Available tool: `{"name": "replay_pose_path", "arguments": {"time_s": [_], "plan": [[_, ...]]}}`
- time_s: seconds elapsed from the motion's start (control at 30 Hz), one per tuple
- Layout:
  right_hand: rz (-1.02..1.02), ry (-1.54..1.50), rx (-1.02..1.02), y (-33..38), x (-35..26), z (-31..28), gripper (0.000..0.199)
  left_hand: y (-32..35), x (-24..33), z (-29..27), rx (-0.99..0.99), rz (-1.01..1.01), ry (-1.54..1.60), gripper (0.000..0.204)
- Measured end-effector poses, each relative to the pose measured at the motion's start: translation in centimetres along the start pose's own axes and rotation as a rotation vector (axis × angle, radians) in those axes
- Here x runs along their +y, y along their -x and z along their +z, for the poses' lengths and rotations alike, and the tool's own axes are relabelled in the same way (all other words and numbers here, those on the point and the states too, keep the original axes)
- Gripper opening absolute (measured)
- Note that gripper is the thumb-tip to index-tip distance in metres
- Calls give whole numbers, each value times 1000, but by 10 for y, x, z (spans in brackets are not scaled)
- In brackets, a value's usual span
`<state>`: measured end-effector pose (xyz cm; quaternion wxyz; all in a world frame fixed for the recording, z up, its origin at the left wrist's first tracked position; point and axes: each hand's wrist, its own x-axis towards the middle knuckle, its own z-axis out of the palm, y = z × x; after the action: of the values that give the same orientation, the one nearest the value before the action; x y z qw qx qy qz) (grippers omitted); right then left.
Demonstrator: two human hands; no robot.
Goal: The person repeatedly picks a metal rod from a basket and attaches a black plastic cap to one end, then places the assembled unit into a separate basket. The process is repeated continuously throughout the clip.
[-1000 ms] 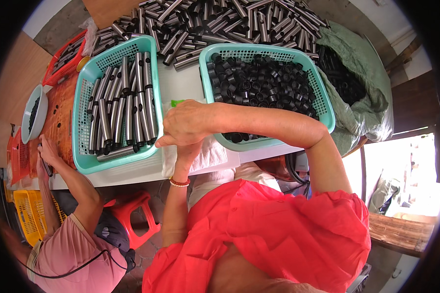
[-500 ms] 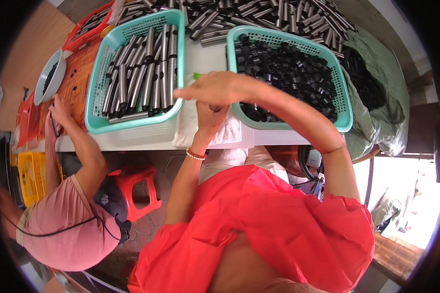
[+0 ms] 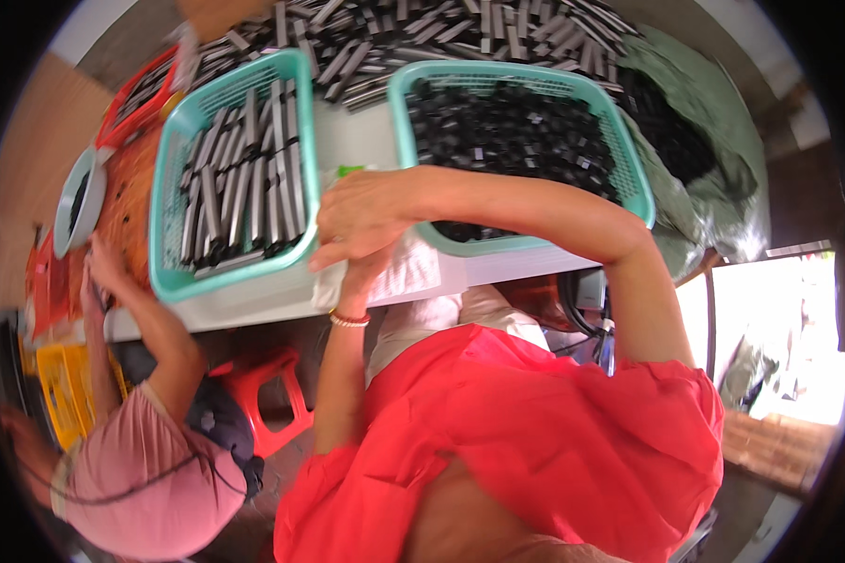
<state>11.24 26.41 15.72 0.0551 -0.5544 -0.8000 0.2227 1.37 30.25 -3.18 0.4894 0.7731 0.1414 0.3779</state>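
Observation:
My right hand (image 3: 361, 211) is curled down over the top of my left hand (image 3: 364, 271), at the table's near edge between two turquoise baskets. Both hands look closed, but whatever lies between them is hidden by the right hand, and motion blurs its fingers. A white cloth (image 3: 415, 266) lies under them, and a small green thing (image 3: 349, 171) shows just beyond the right hand's knuckles. The left basket (image 3: 167, 188) holds metal tubes (image 3: 239, 192) with black ends. Small black caps (image 3: 516, 131) fill the right basket (image 3: 640, 178).
More metal tubes (image 3: 460, 33) are heaped across the back. A green sack (image 3: 714, 141) with black pieces stands at right. On the left, a co-worker (image 3: 150, 469) handles something beside a pale bowl (image 3: 89, 216), with a red stool (image 3: 272, 399) and yellow crate (image 3: 66, 375) close by.
The view has shifted, so the baskets sit further left and lower. My right hand has settled further over my left, covering the dark round end that showed in the left hand before.

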Motion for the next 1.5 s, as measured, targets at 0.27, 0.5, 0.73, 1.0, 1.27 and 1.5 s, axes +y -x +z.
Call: {"name": "replay_pose_path", "arguments": {"time_s": [0.27, 0.5, 0.73, 1.0, 1.27, 1.5], "plan": [[282, -104, 151, 1, 1, 12, 54, 11, 13, 1, -33, -135, 90, 23], [373, -119, 163, -11, -7, 21, 50, 11, 16, 12, -71, -201, 122, 20], [432, -149, 90, -3, 3, 17, 53, 9, 12, 9, -87, -226, 134, 17], [460, -123, 181, -11, -3, 27, 51, 8, 13, 10, -108, -254, 146, 13], [540, 141, 265, 6, -7, 33, 17, 7, 5, 10, -132, -285, 196, 10], [507, -637, 260, 8, 28, 25, 69, -21, 37, 14, -68, -288, 472, 9]]}}
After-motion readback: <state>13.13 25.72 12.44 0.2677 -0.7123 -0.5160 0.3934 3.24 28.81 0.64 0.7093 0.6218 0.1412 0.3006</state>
